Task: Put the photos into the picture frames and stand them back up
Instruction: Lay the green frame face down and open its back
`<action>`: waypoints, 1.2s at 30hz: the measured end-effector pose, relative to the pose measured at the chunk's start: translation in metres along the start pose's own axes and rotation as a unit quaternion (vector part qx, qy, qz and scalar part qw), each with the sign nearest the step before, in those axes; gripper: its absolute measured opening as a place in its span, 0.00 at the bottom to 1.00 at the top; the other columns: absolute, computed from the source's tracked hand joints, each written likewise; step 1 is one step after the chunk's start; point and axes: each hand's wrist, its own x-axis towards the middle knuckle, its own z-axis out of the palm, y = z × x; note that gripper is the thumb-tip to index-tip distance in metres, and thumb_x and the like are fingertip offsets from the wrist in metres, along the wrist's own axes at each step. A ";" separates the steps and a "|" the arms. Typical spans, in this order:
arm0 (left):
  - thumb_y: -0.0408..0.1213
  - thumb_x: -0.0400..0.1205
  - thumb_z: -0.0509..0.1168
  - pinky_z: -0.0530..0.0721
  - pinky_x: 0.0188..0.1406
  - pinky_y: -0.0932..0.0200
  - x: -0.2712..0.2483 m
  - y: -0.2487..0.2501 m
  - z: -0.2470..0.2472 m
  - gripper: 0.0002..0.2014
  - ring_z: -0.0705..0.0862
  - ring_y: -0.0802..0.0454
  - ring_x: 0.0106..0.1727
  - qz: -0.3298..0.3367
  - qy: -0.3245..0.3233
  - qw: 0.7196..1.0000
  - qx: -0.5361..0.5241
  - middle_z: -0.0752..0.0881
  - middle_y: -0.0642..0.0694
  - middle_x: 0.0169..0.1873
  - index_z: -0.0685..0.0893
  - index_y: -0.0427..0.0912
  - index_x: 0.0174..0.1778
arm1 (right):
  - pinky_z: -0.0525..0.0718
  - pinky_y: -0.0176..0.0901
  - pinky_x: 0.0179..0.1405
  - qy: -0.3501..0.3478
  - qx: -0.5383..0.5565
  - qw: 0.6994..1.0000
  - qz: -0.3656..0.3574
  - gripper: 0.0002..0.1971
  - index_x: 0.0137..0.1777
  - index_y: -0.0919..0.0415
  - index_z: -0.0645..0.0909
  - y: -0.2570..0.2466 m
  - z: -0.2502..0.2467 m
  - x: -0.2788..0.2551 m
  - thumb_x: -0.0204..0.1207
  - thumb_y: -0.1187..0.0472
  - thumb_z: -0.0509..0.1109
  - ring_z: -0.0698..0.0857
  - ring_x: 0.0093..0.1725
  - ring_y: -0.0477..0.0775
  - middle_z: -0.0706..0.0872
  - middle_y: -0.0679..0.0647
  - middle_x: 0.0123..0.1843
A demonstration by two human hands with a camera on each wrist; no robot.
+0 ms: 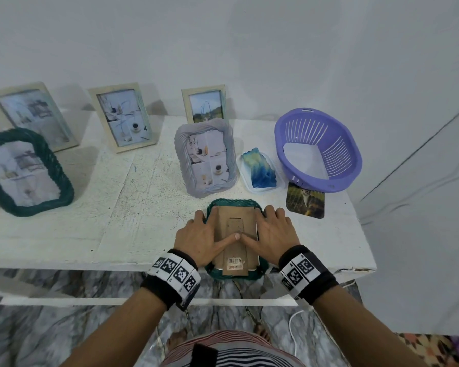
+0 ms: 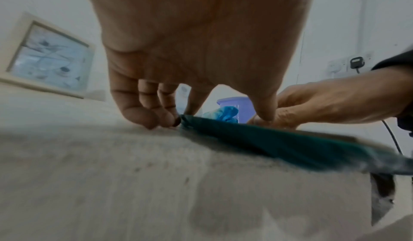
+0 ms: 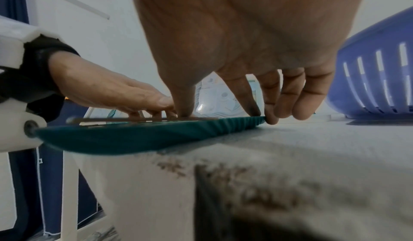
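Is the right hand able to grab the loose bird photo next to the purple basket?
Probably yes. The loose photo lies flat just beyond the right hand, nothing between them, but that hand is pressing the green frame.

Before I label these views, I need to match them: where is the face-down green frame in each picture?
Head: green frame, bottom centre, under both hands.
Left wrist: teal edge, centre right, below the fingertips.
Right wrist: teal edge, centre left.
Shared landmark: purple basket.
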 end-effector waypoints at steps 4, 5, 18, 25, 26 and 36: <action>0.84 0.65 0.44 0.78 0.57 0.50 -0.007 -0.013 0.009 0.55 0.72 0.45 0.60 0.020 0.027 0.999 -0.002 0.70 0.44 0.60 0.56 0.54 0.84 | 0.76 0.54 0.57 0.010 0.084 0.996 0.007 0.38 0.74 0.56 0.68 0.002 0.001 -0.008 0.74 0.29 0.53 0.72 0.60 0.63 0.74 0.59 0.64; 0.83 0.64 0.44 0.77 0.58 0.50 -0.009 -0.015 0.011 0.55 0.71 0.46 0.60 0.023 0.034 0.999 -0.013 0.71 0.45 0.61 0.57 0.54 0.84 | 0.77 0.55 0.58 0.029 0.116 0.993 -0.002 0.38 0.75 0.56 0.69 0.004 0.002 -0.012 0.74 0.30 0.51 0.73 0.60 0.63 0.74 0.60 0.65; 0.82 0.67 0.42 0.70 0.55 0.51 -0.014 -0.017 0.019 0.52 0.69 0.46 0.58 0.036 0.060 0.997 0.024 0.71 0.46 0.58 0.65 0.50 0.79 | 0.80 0.54 0.61 0.013 0.149 0.952 -0.265 0.23 0.52 0.49 0.84 0.039 0.016 -0.057 0.69 0.67 0.52 0.76 0.64 0.66 0.79 0.62 0.67; 0.82 0.65 0.41 0.71 0.56 0.50 -0.013 -0.017 0.018 0.52 0.70 0.45 0.58 0.035 0.060 0.997 0.030 0.72 0.46 0.58 0.67 0.51 0.78 | 0.84 0.56 0.49 0.012 0.095 0.966 -0.238 0.14 0.43 0.56 0.80 0.028 0.014 -0.050 0.68 0.67 0.53 0.76 0.56 0.66 0.79 0.62 0.59; 0.83 0.65 0.41 0.71 0.56 0.50 -0.012 -0.016 0.018 0.52 0.70 0.46 0.58 0.035 0.060 0.997 0.029 0.72 0.46 0.58 0.68 0.51 0.77 | 0.83 0.56 0.49 0.018 0.102 0.966 -0.238 0.14 0.42 0.57 0.79 0.028 0.015 -0.050 0.68 0.66 0.51 0.76 0.55 0.66 0.79 0.61 0.58; 0.84 0.61 0.43 0.67 0.59 0.52 -0.012 -0.018 0.017 0.55 0.68 0.47 0.62 0.013 0.040 0.999 -0.019 0.70 0.48 0.62 0.63 0.54 0.81 | 0.81 0.54 0.35 0.078 0.054 0.987 -0.130 0.26 0.65 0.47 0.82 -0.006 0.007 -0.057 0.69 0.55 0.51 0.78 0.43 0.62 0.79 0.57 0.46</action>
